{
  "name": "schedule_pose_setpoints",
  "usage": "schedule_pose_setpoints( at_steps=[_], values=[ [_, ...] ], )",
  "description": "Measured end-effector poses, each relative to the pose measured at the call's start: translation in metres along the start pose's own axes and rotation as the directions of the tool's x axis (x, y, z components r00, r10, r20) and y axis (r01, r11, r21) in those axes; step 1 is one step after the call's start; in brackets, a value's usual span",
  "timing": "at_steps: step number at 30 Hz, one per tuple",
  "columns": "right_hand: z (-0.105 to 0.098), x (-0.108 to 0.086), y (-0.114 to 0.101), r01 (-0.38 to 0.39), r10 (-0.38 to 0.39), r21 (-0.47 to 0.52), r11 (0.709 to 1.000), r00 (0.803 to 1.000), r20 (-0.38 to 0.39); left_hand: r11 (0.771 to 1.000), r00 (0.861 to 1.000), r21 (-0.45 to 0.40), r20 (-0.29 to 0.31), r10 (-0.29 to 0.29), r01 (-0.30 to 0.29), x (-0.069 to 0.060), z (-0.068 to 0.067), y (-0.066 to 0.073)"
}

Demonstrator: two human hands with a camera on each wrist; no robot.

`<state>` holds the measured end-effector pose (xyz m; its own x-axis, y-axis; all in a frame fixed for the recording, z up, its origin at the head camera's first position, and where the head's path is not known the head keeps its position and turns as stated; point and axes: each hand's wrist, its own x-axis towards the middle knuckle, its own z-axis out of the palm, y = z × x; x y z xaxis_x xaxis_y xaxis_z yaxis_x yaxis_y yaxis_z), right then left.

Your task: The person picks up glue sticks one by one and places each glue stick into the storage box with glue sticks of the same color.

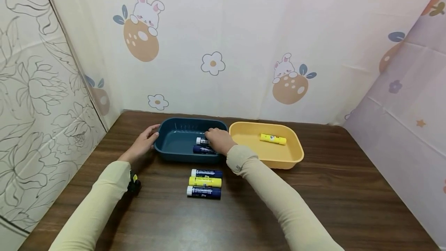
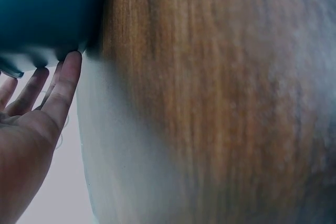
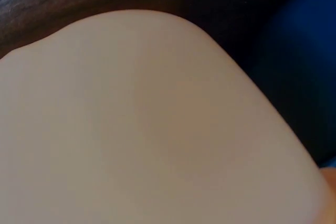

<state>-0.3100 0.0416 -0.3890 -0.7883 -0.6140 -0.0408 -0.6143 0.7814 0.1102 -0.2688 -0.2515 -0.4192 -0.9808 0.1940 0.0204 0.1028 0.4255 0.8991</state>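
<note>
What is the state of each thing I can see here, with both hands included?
Blue tray: upright.
Sticks inside it: lying, partly hidden.
Yellow tray: upright.
Yellow stick inside it: lying.
Three sticks on the table: lying side by side.
Left hand: fingers extended, touching the blue tray.
Right hand: reaching into the blue tray, grip unclear.

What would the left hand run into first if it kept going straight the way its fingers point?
The left hand would meet the blue tray first, at its left end; the fingertips appear to touch it, though exact contact is hard to judge.
</note>
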Motion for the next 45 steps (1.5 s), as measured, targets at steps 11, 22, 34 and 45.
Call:
schedule_pose_setpoints(
  at_steps=[11,22,34,45],
  values=[
    [0.0,-0.001,0.0,-0.007,0.007,0.038,0.999,1.0,0.007,1.0,1.0,-0.02,0.006,-0.014,0.014,0.0,0.002,0.001],
    [-0.017,-0.012,0.004,0.038,-0.034,0.059,0.998,0.996,-0.078,1.0,1.0,0.011,-0.017,0.014,-0.014,-0.001,0.001,0.001],
    [-0.03,-0.087,-0.008,0.271,-0.207,0.183,0.945,0.929,-0.308,1.0,1.0,-0.002,0.008,-0.018,0.018,-0.003,0.001,0.003],
    [-0.006,-0.131,-0.035,0.33,-0.281,0.268,0.905,0.938,-0.205,1.0,1.0,-0.007,0.009,-0.027,0.027,-0.002,0.002,0.003]
  ],
)
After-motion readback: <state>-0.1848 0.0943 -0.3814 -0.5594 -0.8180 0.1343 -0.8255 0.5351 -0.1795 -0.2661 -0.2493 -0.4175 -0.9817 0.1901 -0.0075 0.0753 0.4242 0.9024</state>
